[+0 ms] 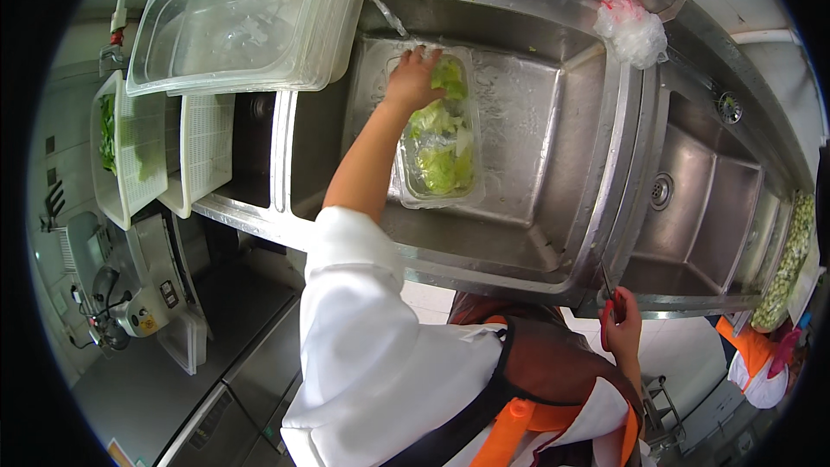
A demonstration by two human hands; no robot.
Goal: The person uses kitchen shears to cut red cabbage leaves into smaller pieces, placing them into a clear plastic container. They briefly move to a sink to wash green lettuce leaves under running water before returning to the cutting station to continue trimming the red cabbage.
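Observation:
In the steel sink basin (519, 117) sits a clear plastic container (480, 168) with pieces of green lettuce (438, 165) and some water in it. My left hand (413, 80) lies at the container's far end, fingers spread, over the lettuce; whether it touches a leaf is unclear. A stream of water (389, 13) falls near its fingertips. My right hand (624, 324) is at the sink's front edge, closed around the red handles of a pair of scissors (607, 318), whose blades point away over the rim.
Stacked clear plastic tubs (227, 32) stand at the upper left, above white perforated baskets (142, 149), one holding greens. A crumpled plastic bag (631, 32) lies on the divider, beside a second basin (694, 207). Another person (758, 370) stands at the far right, near chopped vegetables (788, 259).

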